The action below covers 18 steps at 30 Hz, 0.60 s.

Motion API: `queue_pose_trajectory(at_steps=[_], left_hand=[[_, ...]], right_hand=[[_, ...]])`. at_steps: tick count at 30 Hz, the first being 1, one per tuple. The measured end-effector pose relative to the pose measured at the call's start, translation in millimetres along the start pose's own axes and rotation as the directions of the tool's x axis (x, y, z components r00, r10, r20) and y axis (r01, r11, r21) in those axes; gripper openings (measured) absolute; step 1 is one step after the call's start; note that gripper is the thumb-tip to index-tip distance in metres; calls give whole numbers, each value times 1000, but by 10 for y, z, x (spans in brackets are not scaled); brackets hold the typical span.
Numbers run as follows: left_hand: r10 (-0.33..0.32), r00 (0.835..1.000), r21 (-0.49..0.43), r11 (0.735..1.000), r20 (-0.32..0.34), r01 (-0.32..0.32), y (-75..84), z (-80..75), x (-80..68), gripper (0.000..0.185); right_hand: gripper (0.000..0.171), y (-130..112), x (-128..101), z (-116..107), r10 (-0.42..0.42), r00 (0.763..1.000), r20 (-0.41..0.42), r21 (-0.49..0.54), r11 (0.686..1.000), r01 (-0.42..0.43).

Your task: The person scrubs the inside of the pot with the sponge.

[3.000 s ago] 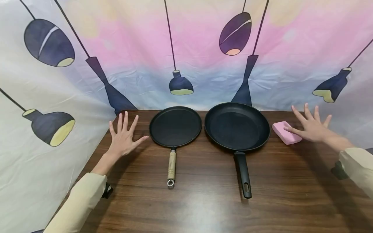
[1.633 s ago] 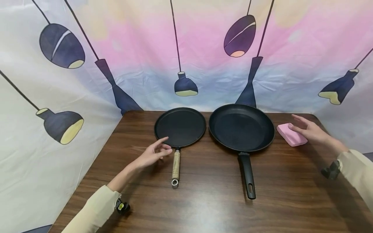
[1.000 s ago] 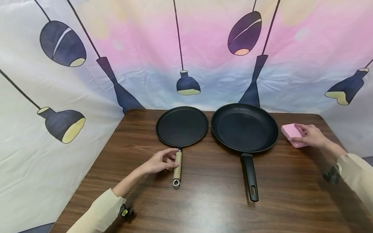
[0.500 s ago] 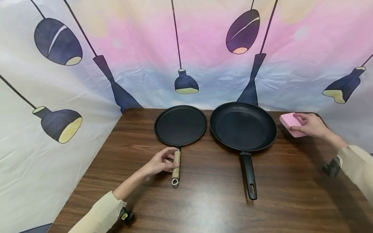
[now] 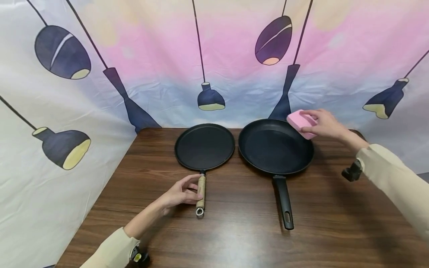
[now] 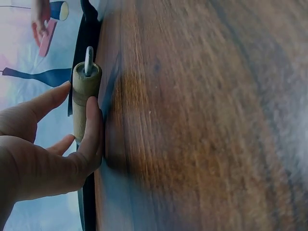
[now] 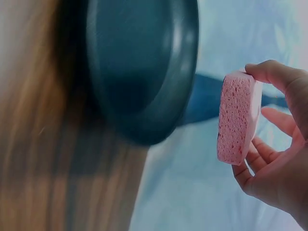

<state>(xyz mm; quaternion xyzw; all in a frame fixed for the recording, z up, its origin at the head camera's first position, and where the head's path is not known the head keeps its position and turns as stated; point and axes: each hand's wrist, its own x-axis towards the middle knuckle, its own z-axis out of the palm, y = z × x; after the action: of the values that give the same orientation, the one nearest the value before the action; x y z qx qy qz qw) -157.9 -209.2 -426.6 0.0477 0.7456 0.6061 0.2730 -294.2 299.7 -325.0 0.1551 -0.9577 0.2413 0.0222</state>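
Head view: two black pans side by side on a brown wood-grain table (image 5: 234, 238), handles toward me. Left one is a low-rimmed crepe pan (image 5: 205, 146) with a pale wooden handle (image 5: 201, 189) ending in a metal ring (image 5: 199, 211). Right one is a deeper frying pan (image 5: 273, 149) with a black handle (image 5: 284, 203), slotted near its end. Rims close together.

My left hand (image 5: 179, 192) grips the wooden handle between thumb and fingers, ring end uncovered. Left wrist view agrees: digits on either side of the wood. The crepe pan lies on the table.

My right hand (image 5: 323, 124) pinches a pink sponge (image 5: 297, 121), thumb on one edge, fingers on the opposite one. Sponge is in the air, near the far right rim of the frying pan; from the head it overlaps that rim, but the right wrist view shows a gap between them. Porous face visible there.

Cream sleeves (image 5: 395, 176) on both arms, a small black device at each wrist. Behind the table, a pastel cloth (image 5: 161, 48) printed with dark pendant lamps.
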Motion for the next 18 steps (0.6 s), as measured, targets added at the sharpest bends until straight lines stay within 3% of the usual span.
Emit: queue_pose_trajectory(at_steps=[5,12,18], left_hand=[[-4,1000,-25,1000,-1,4,2,30,-38,83],[11,1000,-21,1000,-9,-11,-24,42,-46,82],[28,999,15,1000,-44,-27,-8,38,-25,79]], right_hand=[[69,-382,227,117,-74,997,15,45,996,73],[67,-897,552,425,-122,984,127,248,965,88],[74,-1305,761,829,-239,942,237,352,925,146]])
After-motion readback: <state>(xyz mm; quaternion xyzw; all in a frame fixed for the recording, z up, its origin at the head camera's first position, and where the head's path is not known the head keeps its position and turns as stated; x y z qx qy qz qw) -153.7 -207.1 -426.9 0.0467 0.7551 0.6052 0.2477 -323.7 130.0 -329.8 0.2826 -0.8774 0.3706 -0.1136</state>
